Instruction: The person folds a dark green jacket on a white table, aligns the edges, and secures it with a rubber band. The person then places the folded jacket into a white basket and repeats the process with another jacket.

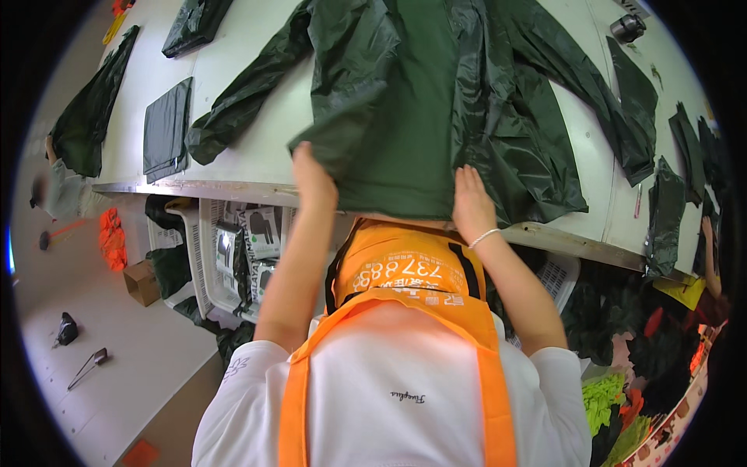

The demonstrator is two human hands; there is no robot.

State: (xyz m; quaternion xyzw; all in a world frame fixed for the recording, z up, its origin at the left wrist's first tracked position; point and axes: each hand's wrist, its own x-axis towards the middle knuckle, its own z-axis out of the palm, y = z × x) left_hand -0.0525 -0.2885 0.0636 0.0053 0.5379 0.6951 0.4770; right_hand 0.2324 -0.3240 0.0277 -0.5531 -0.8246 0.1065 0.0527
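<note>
A dark green rain jacket (408, 117) lies spread on the white table with its front open, showing the matte inside of its back. My left hand (313, 179) grips the lower edge of the left front panel, which is partly lifted and folded inward. My right hand (473, 204) rests with straight fingers on the hem beside the right front panel, touching the fabric. Both sleeves reach outward, the left one (233, 117) bent down and the right one (591, 101) running toward the far right.
A folded dark green garment (167, 128) lies left on the table (257, 167). A dark cup (627, 29) stands at the back right. Below the table edge, a white basket (206, 265) holds packaged items. Other people work at both sides. Dark and lime clothing (603, 401) is heaped lower right.
</note>
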